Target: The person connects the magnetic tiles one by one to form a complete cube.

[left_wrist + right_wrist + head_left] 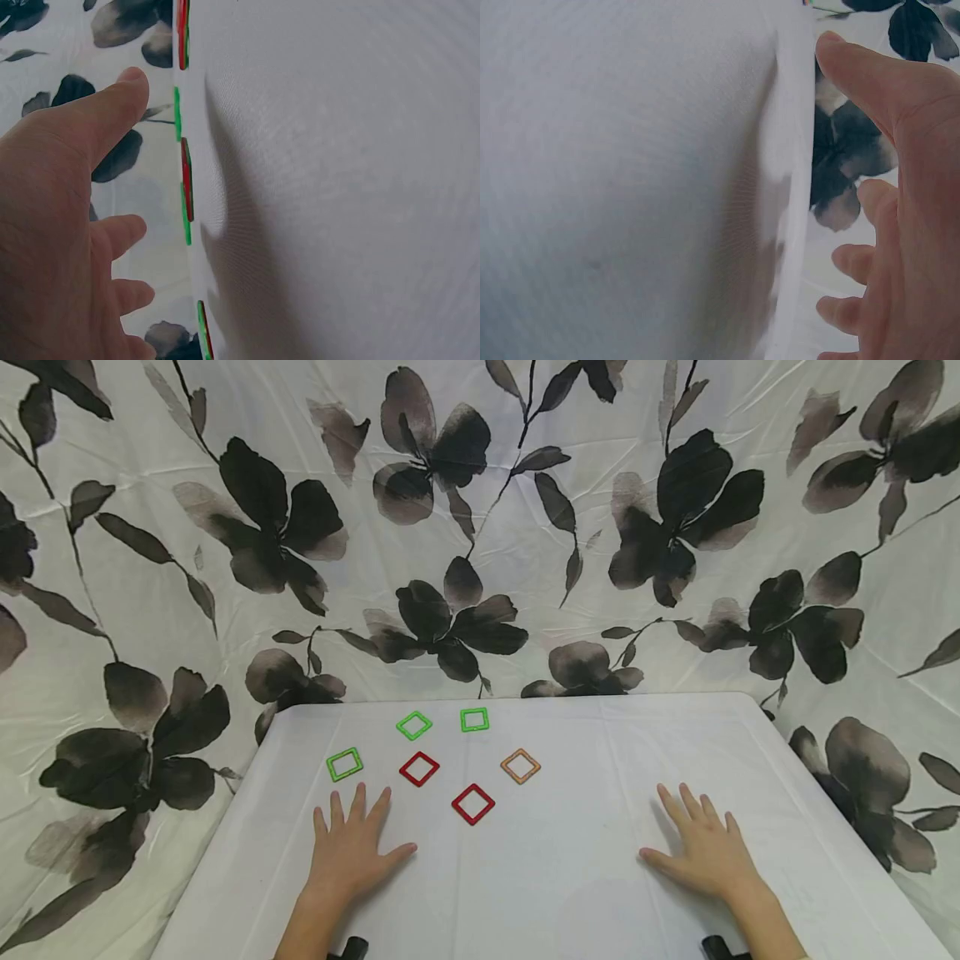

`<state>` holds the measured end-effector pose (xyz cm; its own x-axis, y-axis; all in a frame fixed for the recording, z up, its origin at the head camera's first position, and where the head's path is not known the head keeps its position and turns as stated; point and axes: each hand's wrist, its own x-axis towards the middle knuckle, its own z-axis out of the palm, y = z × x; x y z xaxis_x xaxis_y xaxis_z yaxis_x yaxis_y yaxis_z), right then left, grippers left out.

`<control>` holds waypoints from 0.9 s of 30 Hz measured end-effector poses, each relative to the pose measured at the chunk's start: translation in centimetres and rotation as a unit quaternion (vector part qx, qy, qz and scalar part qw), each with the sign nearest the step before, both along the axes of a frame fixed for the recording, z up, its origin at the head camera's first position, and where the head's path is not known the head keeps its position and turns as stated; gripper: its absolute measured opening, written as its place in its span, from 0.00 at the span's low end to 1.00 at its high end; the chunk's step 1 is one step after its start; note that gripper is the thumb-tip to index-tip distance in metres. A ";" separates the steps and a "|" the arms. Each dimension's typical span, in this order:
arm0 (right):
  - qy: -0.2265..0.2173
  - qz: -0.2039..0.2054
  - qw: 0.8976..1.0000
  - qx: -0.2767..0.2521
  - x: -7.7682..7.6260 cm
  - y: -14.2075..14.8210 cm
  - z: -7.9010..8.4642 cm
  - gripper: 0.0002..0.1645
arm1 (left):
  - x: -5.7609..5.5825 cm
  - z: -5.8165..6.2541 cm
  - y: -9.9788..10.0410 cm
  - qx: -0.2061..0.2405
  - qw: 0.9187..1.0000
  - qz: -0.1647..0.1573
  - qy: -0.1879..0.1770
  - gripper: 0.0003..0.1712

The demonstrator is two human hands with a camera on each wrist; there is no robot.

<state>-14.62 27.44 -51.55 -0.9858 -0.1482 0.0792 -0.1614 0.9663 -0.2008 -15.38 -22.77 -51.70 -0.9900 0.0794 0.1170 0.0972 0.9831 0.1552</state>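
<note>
Frames [462, 814] lie left to middle on your desk [585, 877], far end-ish, probably light, kinda stiff, so pinch an edge; left grip [351, 852] and right grip [702, 850] both spread, empty.

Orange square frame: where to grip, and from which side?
Probably best pinched at its right-hand corner, right hand coming from the right. The orange frame lies flat with a corner pointing that way, thin bars around an open middle; the red frames and green frames all sit to its left.

Green, red, orange frames [462, 814]
</note>
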 end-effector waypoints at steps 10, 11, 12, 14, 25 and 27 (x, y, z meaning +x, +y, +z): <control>0.029 0.017 0.999 -0.022 -0.1 -0.1 -0.1 0.53 | 0.1 0.5 0.1 0.008 1.000 -0.028 -0.004 0.50; 0.037 0.019 0.999 -0.027 -0.2 -0.2 -0.1 0.51 | 0.2 0.6 0.2 0.013 0.999 -0.033 -0.006 0.48; 0.044 0.021 0.998 -0.032 -0.3 -0.2 -0.1 0.48 | 0.2 0.7 0.2 0.017 0.999 -0.038 -0.009 0.46; 0.050 0.022 0.997 -0.047 -0.5 -0.4 -0.1 0.42 | 0.1 0.8 0.4 0.028 0.998 -0.047 -0.012 0.42; 0.038 0.031 0.993 -0.111 -1.3 -2.7 0.7 0.26 | -0.9 0.1 2.5 0.110 0.992 -0.067 0.003 0.32; 0.034 0.038 0.991 -0.124 -1.4 -3.1 0.7 0.25 | -1.0 -0.2 2.9 0.135 0.989 -0.066 -0.002 0.31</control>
